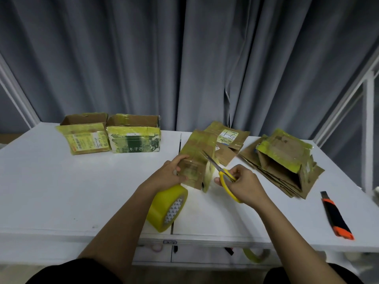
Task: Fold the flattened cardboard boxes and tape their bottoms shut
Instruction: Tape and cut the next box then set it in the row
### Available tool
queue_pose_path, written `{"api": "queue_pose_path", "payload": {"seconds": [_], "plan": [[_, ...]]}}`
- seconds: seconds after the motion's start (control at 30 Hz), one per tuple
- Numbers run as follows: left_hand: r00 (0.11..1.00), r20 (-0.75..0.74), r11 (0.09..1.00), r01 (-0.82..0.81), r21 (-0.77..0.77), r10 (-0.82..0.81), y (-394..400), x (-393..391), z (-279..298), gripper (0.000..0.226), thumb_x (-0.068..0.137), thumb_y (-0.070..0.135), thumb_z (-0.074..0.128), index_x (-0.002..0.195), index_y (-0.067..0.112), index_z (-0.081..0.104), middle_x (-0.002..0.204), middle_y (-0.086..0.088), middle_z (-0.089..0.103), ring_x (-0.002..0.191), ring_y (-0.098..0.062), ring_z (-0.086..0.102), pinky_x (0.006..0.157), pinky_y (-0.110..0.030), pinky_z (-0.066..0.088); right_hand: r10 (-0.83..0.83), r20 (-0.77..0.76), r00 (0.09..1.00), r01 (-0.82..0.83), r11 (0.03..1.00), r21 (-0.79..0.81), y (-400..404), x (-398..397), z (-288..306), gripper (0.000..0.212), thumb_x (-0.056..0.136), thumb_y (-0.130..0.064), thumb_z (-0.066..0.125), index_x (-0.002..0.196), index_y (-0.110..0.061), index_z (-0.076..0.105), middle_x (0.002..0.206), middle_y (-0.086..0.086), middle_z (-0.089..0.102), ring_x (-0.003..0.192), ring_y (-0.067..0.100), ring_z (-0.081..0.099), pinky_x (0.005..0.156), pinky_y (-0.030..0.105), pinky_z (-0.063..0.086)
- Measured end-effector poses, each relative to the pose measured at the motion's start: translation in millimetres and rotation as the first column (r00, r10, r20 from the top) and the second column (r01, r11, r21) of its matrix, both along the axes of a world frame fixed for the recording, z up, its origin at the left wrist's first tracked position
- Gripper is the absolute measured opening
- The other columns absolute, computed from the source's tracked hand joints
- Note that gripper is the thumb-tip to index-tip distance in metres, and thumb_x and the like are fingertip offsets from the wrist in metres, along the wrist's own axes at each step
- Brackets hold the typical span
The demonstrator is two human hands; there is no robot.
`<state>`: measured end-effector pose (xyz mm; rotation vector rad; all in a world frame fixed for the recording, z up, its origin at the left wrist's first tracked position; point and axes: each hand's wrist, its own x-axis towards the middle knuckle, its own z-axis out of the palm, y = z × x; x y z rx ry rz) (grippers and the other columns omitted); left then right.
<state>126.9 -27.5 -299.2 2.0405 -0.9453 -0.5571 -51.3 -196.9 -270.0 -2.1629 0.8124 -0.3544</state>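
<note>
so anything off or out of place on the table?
Minor: the utility knife lies at the table's right front with its tip at the edge. The flattened boxes sit in a loose, splayed stack. No spills.

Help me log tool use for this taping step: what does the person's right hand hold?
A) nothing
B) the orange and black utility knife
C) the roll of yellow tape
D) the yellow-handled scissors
D: the right hand grips the yellow-handled scissors, blades toward the box the left hand holds; the utility knife lies apart on the table.
</note>
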Motion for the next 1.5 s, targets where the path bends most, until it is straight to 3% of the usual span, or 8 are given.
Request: {"api": "queue_pose_path", "payload": {"seconds": [0.2, 0.3, 0.4, 0.53, 0.67, 0.9, 1.33, 1.5], "plan": [[0.993, -0.114, 0.999, -0.020, -0.034, 0.016, 3, -4, 2, 0.060, 0.088, 0.012, 0.056, 0.129, 0.051, 0.038, 0.111, -0.011, 0.051, 0.095, -0.018, 0.057, 0.083, -0.028, 0.052, 0.139, -0.204, 0.969, -0.116, 0.986, 0.120, 11, -20, -8, 0.045, 0.072, -0.052, 0.073, 0.084, -0.014, 0.051, 0.079, -0.010, 0.069, 0.081, 0.013, 0.061, 0.066, 0.032, 0.049], [0.988, -0.149, 0.998, -0.038, -0.055, 0.029, 2, -6, 4, 0.057, 0.095, 0.002, 0.036, 0.131, 0.045, 0.041, 0.111, -0.005, 0.055, 0.080, -0.015, 0.056, 0.083, -0.036, 0.050, 0.166, -0.255, 0.953, -0.123, 0.976, 0.177, 13, -21, -6, 0.044, 0.078, -0.052, 0.071, 0.084, -0.013, 0.051, 0.069, -0.010, 0.059, 0.066, 0.003, 0.054, 0.056, 0.020, 0.038], [0.979, -0.197, 0.996, -0.071, -0.061, 0.058, 0, -4, 5, 0.058, 0.095, 0.001, 0.029, 0.132, 0.044, 0.043, 0.127, 0.004, 0.048, 0.080, -0.010, 0.057, 0.076, -0.028, 0.049, 0.256, -0.291, 0.922, -0.178, 0.946, 0.269, 14, -15, -2, 0.041, 0.085, -0.048, 0.066, 0.085, -0.009, 0.052, 0.062, -0.017, 0.063, 0.061, -0.007, 0.056, 0.056, 0.011, 0.037], [0.976, -0.204, 0.996, -0.087, -0.036, 0.077, 0, -5, 6, 0.058, 0.097, 0.003, 0.026, 0.135, 0.044, 0.041, 0.129, 0.006, 0.043, 0.083, -0.011, 0.055, 0.075, -0.022, 0.048, 0.332, -0.340, 0.880, -0.242, 0.929, 0.281, 18, -2, 6, 0.050, 0.079, -0.057, 0.067, 0.088, -0.009, 0.055, 0.082, 0.009, 0.056, 0.077, 0.017, 0.052, 0.070, 0.027, 0.041], [0.979, -0.186, 0.995, -0.090, -0.030, 0.083, 1, -8, 9, 0.057, 0.098, 0.003, 0.025, 0.140, 0.039, 0.039, 0.125, 0.001, 0.046, 0.079, -0.010, 0.053, 0.074, -0.020, 0.046, 0.393, -0.380, 0.838, -0.280, 0.905, 0.319, 21, 11, 8, 0.052, 0.081, -0.057, 0.065, 0.099, -0.008, 0.065, 0.086, 0.005, 0.066, 0.081, 0.016, 0.058, 0.078, 0.030, 0.048], [0.975, -0.198, 0.994, -0.106, -0.037, 0.097, 2, -13, 15, 0.060, 0.096, -0.001, 0.023, 0.138, 0.038, 0.040, 0.095, 0.007, 0.046, 0.075, -0.009, 0.049, 0.075, -0.023, 0.044, 0.470, -0.330, 0.819, -0.345, 0.862, 0.372, 19, 26, 5, 0.035, 0.079, -0.058, 0.067, 0.078, -0.024, 0.058, 0.073, 0.003, 0.064, 0.063, 0.016, 0.054, 0.065, 0.027, 0.046], [0.974, -0.209, 0.994, -0.102, -0.042, 0.091, 3, -18, 24, 0.058, 0.097, -0.001, 0.024, 0.142, 0.033, 0.037, 0.113, 0.002, 0.041, 0.084, -0.001, 0.047, 0.062, -0.004, 0.043, 0.506, -0.268, 0.820, -0.358, 0.818, 0.450, 4, 29, 7, 0.041, 0.070, -0.051, 0.079, 0.071, -0.014, 0.061, 0.068, 0.009, 0.063, 0.058, 0.018, 0.053, 0.061, 0.027, 0.044], [0.972, -0.205, 0.991, -0.128, -0.035, 0.119, -1, -13, 20, 0.064, 0.093, -0.005, 0.024, 0.135, 0.040, 0.041, 0.099, 0.007, 0.045, 0.080, -0.009, 0.048, 0.078, -0.024, 0.045, 0.480, -0.257, 0.839, -0.349, 0.836, 0.425, -1, 27, 6, 0.039, 0.069, -0.045, 0.083, 0.068, -0.017, 0.056, 0.062, 0.006, 0.064, 0.057, 0.017, 0.054, 0.057, 0.024, 0.046]]}}
